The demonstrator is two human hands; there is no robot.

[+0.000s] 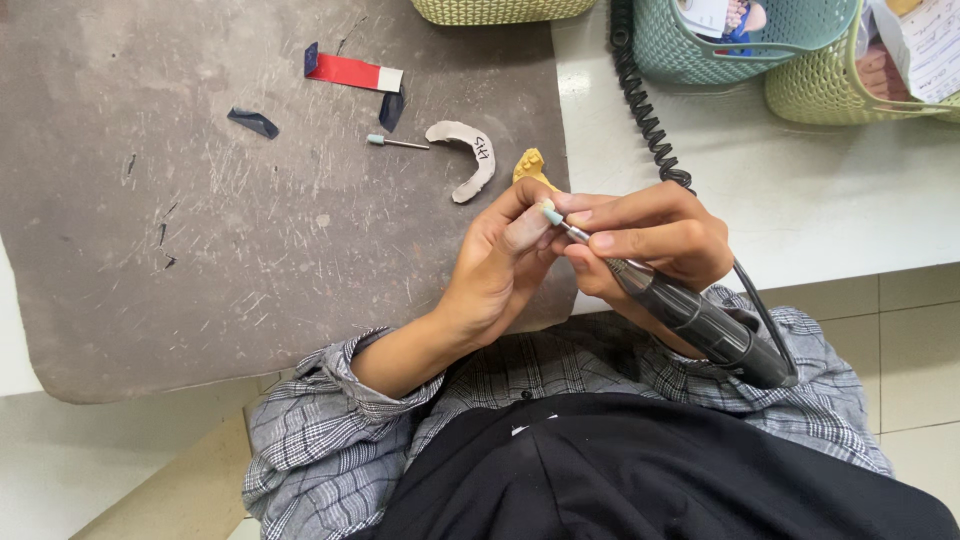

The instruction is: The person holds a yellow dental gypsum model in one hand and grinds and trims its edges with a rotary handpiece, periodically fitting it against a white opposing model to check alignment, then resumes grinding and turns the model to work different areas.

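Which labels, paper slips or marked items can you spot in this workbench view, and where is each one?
Red strip: flat on the grey mat, top centre; red with a blue end and a white end.
Paper slip: in the yellow-green basket, top right; white, handwritten.
White card: in the teal basket; small.
Grey arch-shaped piece: on the mat; dark marking.

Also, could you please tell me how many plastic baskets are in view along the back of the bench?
3, all cut off by the frame: a pale yellow-green basket at top centre, a teal basket right of it, and another yellow-green basket far right.
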